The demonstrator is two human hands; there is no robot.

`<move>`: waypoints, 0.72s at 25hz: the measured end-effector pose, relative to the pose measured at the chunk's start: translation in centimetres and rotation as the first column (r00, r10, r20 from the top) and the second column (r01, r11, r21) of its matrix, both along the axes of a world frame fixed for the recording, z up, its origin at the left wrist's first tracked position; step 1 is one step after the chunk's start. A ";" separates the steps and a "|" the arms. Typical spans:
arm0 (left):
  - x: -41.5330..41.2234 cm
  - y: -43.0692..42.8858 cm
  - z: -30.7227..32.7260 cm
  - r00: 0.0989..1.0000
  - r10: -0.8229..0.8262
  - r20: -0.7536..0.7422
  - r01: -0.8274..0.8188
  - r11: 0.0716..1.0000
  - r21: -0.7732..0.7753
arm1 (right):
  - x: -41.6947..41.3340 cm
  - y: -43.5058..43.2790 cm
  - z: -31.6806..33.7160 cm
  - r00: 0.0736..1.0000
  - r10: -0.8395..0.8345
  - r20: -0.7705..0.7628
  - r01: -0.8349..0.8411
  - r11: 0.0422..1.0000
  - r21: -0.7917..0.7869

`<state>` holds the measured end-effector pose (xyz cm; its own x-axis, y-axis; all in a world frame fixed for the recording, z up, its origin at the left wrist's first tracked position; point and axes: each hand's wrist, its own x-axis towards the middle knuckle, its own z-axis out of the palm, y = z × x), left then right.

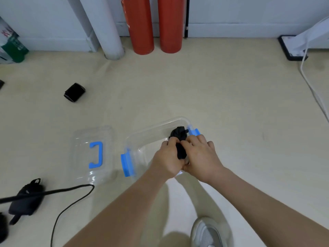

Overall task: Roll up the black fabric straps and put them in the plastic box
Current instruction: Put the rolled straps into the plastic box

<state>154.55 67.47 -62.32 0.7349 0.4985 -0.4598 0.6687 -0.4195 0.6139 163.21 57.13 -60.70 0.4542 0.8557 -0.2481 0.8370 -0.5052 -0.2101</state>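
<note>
**Both hands hold a strap over the box**

The left hand (169,157) and right hand (199,155) meet above the clear plastic box (142,138), fingers curled round a bunched black fabric strap (180,151). A rolled strap (178,132) lies inside, at the far right corner. The lid (106,139) lies just left; another roll (74,92) sits well apart.

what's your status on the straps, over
Left hand and right hand gripping black fabric strap over clear plastic box. Rolled black strap inside. Clear blue-handled lid off, nothing blocking.
</note>
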 end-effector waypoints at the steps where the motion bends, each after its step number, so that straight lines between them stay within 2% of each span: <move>1: 0.0 -0.2 -1.2 0.997 0.077 0.028 -0.074 0.993 -0.092 | 0.0 0.0 -0.5 1.000 -0.020 0.012 0.020 1.000 -0.008; 3: 0.2 -0.8 -3.0 0.970 0.236 0.051 -0.214 0.937 -0.275 | 0.2 0.0 -1.0 0.999 -0.043 0.022 0.043 0.998 -0.039; 4: 0.4 -1.0 -3.5 0.957 0.286 0.052 -0.259 0.919 -0.296 | 0.4 0.0 -1.2 0.999 -0.038 0.039 0.041 0.997 -0.058; 7: 1.3 -1.3 -4.5 0.952 0.304 0.040 -0.291 0.938 -0.188 | 0.6 -0.3 -1.6 0.999 -0.013 0.050 0.017 0.996 -0.083; 10: 2.1 -1.1 -4.4 0.986 0.166 -0.006 -0.166 0.981 -0.100 | 0.9 -0.2 -2.0 0.995 0.054 0.082 -0.039 0.983 -0.182; 14: 1.6 0.9 -0.3 0.971 -0.163 -0.172 0.144 0.982 -0.119 | 0.7 0.0 0.0 0.984 0.129 0.125 -0.077 0.930 -0.359; 16: -0.2 3.6 4.1 0.948 -0.202 -0.246 0.203 0.979 -0.022 | 0.6 0.7 3.4 0.985 0.126 0.115 -0.077 0.928 -0.364; 18: -3.3 6.3 10.3 0.932 -0.186 -0.313 0.232 0.966 0.118 | 0.1 1.7 8.8 0.991 0.131 0.009 -0.123 0.948 -0.293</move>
<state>151.25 73.74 -51.98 0.6715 0.4286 -0.6044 0.6975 -0.6410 0.3204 163.26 58.82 -51.92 0.3569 0.7992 -0.4836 0.9017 -0.4300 -0.0453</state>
